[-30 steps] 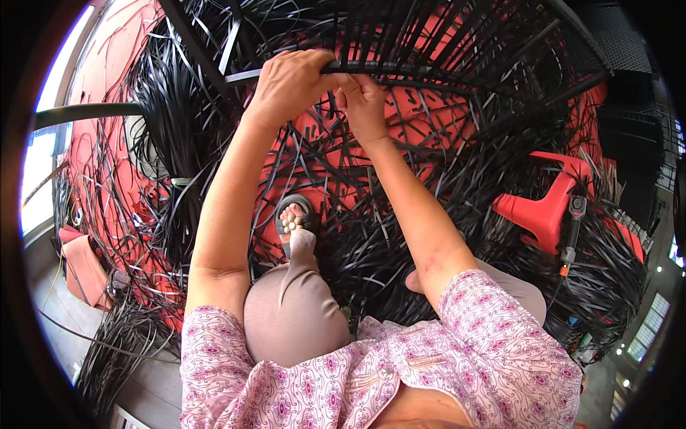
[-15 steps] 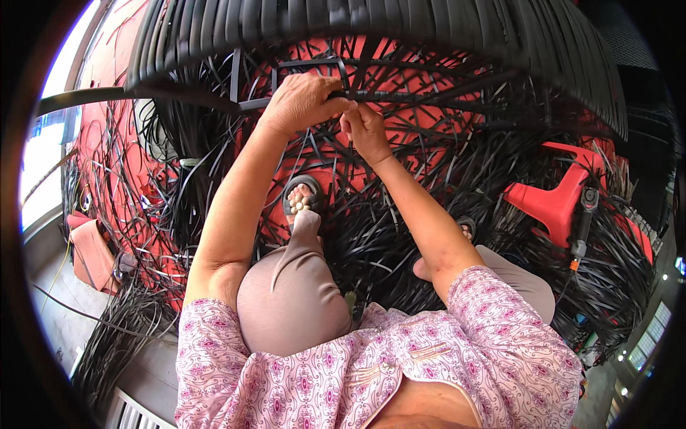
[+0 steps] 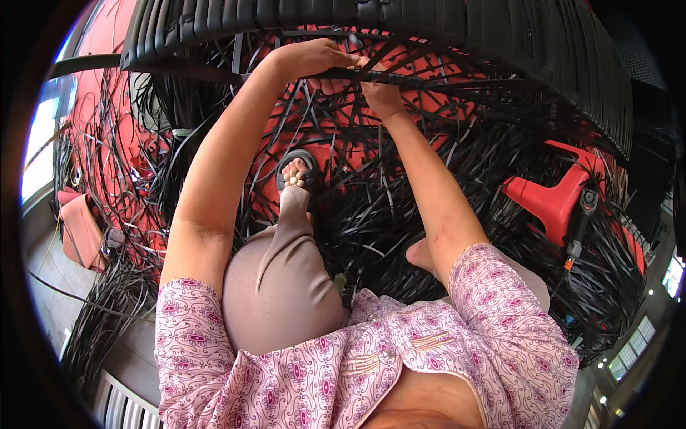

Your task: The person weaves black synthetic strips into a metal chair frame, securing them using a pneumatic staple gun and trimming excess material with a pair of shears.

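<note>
A large curved piece woven from black flat strips [image 3: 400, 21] spans the top of the view, with a dark frame bar [image 3: 457, 86] along its underside. My left hand [image 3: 314, 61] is bent over that bar, its fingers curled and the thumb side towards the other hand. My right hand [image 3: 381, 93] reaches up from the right, partly hidden by the bar and loose strips. Both hands' fingertips meet close together under the woven edge. What they pinch is too small and covered to make out.
Loose black strips [image 3: 371, 214] lie tangled over a red surface [image 3: 93, 136] around my sandalled foot [image 3: 296, 171]. At right stand a red plastic piece [image 3: 547, 204] and a dark hand tool [image 3: 582, 222]. A strip bundle [image 3: 107, 307] and a pinkish folded piece [image 3: 80, 229] lie left.
Both my hands have moved up and farther away, deeper under the woven edge. My right hand is now partly behind the bar. The woven piece has shifted slightly and shows tilted differently.
</note>
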`<state>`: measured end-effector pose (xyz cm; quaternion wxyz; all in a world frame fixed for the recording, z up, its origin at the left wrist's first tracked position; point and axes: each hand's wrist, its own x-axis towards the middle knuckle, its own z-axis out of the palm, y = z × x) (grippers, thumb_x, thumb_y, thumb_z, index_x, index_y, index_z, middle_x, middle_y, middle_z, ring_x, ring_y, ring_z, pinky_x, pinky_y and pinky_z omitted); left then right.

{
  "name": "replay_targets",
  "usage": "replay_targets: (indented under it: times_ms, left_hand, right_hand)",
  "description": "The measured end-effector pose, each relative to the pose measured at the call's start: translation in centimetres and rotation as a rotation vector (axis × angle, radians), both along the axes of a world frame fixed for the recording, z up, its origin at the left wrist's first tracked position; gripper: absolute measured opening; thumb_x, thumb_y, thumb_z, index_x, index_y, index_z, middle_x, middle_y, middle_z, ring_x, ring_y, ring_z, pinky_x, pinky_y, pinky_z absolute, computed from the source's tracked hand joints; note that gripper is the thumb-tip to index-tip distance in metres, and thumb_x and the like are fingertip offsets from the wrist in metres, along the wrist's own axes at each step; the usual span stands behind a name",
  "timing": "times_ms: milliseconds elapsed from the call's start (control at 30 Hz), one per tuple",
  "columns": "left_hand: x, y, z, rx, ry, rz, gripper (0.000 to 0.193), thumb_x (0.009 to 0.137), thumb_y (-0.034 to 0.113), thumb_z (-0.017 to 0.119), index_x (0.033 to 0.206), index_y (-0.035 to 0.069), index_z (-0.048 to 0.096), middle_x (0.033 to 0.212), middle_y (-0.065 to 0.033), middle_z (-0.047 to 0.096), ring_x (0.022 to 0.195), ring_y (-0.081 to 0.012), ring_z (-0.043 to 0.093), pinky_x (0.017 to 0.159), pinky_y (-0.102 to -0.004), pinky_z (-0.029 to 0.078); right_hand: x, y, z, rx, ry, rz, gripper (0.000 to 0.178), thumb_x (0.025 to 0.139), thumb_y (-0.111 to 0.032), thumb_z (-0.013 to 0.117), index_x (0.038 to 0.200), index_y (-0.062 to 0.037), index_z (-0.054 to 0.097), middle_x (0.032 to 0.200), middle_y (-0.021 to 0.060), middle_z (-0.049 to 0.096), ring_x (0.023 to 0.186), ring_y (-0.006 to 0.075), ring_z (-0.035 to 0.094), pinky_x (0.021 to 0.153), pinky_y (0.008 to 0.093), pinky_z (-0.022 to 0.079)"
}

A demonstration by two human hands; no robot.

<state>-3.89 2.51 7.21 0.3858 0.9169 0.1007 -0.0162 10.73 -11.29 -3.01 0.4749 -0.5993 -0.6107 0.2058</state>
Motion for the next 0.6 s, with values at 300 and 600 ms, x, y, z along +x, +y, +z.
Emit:
replay_targets:
  times_ms: [300, 600]
  left_hand:
    - [1.5, -0.4, -3.3, -0.421, 0.228, 0.513, 0.028, 0.080, 0.029, 0.073, 0.087, 0.002, 0.073, 0.072, -0.0042, 0.066, 0.067, -0.0102, 0.058, 0.063, -0.0285, 0.046]
    - [0.0, -3.7, -0.5, -0.255, -0.385, 0.466, 0.026, 0.082, 0.028, 0.072, 0.081, 0.002, 0.068, 0.062, -0.0110, 0.054, 0.054, -0.0174, 0.048, 0.056, -0.0347, 0.042]
  right_hand:
    - [1.1, 3.7, 3.5, -0.229, -0.293, 0.114, 0.021, 0.084, -0.014, 0.062, 0.104, -0.0105, 0.068, 0.104, 0.0065, 0.068, 0.100, 0.0275, 0.063, 0.085, 0.0380, 0.052]
    - [-1.9, -1.4, 1.7, -0.104, 0.252, -0.265, 0.034, 0.090, -0.011, 0.064, 0.121, 0.0031, 0.056, 0.101, 0.0113, 0.066, 0.091, 0.0174, 0.065, 0.078, 0.0298, 0.053]
